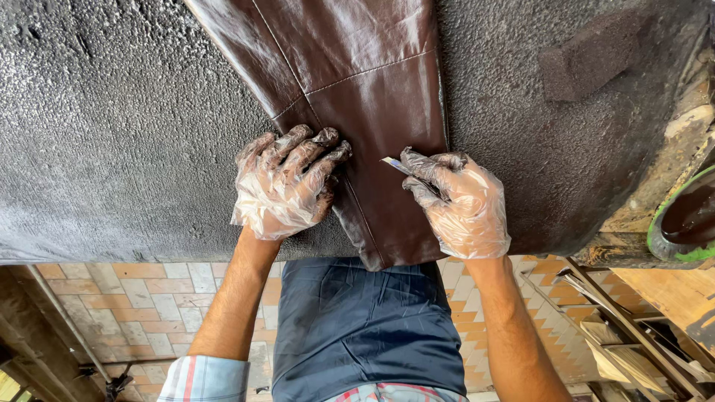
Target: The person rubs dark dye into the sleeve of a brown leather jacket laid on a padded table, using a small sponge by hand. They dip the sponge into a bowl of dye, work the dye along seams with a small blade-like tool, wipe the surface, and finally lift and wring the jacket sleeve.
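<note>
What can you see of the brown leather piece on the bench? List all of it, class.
The leather is dark brown, glossy and smooth, made of panels joined by stitched seams. It lies flat on the rough black bench, running from the far edge to the near edge, where its end overhangs slightly. The left hand, in a clear plastic glove, presses fingertips on its left seam. The gloved right hand rests on its right edge, holding a small blade against it.

A leather piece (357, 82) lies on the worktable (119, 126), its near end hanging over the table's front edge. The left hand (287, 186) rests on its left seam; the right hand (458, 201), on its right edge, holds a small blade (395, 164). A sponge block (592, 56) sits farther right, a bowl (689, 219) at the table's right edge.
</note>
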### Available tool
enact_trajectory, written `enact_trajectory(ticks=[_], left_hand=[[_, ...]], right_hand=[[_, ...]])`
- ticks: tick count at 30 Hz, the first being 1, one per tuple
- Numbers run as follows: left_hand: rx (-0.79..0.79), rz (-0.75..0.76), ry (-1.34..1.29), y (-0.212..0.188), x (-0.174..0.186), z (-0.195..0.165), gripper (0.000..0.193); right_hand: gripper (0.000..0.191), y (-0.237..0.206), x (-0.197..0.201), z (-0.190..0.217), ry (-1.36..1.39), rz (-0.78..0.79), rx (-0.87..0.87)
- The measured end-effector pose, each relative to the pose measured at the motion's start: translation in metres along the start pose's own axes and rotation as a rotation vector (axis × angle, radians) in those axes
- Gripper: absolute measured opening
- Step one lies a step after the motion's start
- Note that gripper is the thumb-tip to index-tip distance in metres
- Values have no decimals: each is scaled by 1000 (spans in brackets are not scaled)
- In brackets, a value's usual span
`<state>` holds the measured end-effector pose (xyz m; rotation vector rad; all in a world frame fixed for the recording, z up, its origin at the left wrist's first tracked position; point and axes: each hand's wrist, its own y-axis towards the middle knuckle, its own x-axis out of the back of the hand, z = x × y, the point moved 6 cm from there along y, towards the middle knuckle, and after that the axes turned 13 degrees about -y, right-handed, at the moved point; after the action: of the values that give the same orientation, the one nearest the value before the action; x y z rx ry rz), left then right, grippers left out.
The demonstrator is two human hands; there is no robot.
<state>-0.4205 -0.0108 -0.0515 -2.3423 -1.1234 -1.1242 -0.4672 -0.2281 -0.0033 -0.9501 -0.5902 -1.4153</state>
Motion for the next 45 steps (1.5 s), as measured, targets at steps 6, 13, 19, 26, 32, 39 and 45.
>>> enact_trajectory(ticks=[6, 13, 19, 26, 32, 39, 45], left_hand=[[12, 2, -5, 1, 1, -1, 54], [-8, -39, 5, 1, 1, -1, 50], [-14, -47, 13, 1, 1, -2, 47], [7, -26, 8, 1, -1, -1, 45], [-5, -27, -15, 1, 0, -2, 48], [-20, -31, -4, -1, -1, -1, 48], [-18, -33, -10, -2, -2, 0, 48]], right_hand=[[36, -1, -1, -1, 32, 14, -28], [35, -2, -1, -2, 25, -10, -17], [36, -2, -3, -3, 16, -3, -19], [35, -4, -3, -5, -9, -8, -10], [35, -4, 0, -3, -34, -32, 26], [35, -5, -1, -4, 10, -4, -27], [36, -5, -2, -4, 11, -12, -4]])
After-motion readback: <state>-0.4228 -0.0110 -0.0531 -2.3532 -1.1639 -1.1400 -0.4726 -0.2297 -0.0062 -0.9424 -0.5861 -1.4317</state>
